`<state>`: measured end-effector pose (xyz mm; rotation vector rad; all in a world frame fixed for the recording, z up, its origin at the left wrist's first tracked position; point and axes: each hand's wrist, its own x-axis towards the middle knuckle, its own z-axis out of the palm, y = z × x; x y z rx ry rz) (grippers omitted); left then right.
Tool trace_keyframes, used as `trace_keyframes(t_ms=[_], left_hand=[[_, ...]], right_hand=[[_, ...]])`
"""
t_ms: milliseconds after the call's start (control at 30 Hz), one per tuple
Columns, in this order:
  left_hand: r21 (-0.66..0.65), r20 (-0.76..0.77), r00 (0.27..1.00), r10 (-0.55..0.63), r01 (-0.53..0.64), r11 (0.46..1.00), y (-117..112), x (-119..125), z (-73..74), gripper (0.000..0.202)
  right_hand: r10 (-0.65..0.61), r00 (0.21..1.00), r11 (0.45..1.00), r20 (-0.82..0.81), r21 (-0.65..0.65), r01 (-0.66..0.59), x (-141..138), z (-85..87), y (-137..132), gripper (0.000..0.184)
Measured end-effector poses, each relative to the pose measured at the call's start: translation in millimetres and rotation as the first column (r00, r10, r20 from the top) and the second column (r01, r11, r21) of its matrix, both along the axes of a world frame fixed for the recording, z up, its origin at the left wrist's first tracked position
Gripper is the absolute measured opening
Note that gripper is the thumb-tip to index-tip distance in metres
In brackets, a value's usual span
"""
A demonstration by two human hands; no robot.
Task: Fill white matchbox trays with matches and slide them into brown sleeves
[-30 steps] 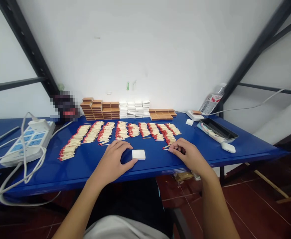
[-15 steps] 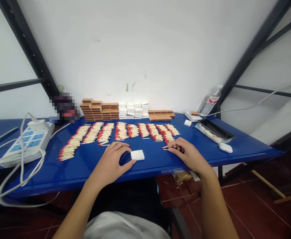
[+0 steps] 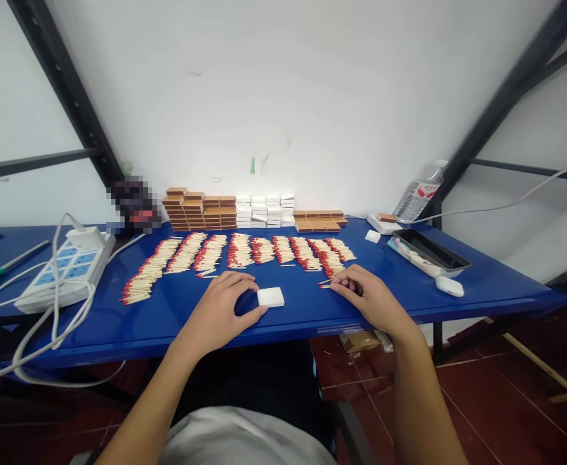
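A small white matchbox tray lies on the blue table, its left end between the thumb and curled fingers of my left hand. My right hand is closed in a pinch at the near end of a row of matches. From its fingertips red-headed matches stick out to the left; how many it holds is hidden. Several rows of matches spread across the table beyond both hands, most of their red heads pointing left.
Brown matchboxes and white trays stand stacked against the wall, with lower matchboxes beside them. On the right are a plastic bottle, a black tray and a white case. A power strip with cables sits left.
The camera view has shifted slightly, moving the table's contents a little right and up. My left hand stays at the tray; my right hand still pinches at the matches.
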<state>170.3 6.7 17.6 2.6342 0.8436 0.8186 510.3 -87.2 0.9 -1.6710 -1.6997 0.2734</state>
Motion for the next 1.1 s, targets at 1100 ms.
trace_keyframes(t_ms=[1100], left_hand=[[0.005, 0.020, 1.000, -0.002, 0.002, 1.000, 1, 0, -3.6, 0.021]], right_hand=[[-0.011, 1.000, 0.994, -0.022, -0.113, 0.009, -16, -0.2, 8, 0.031]])
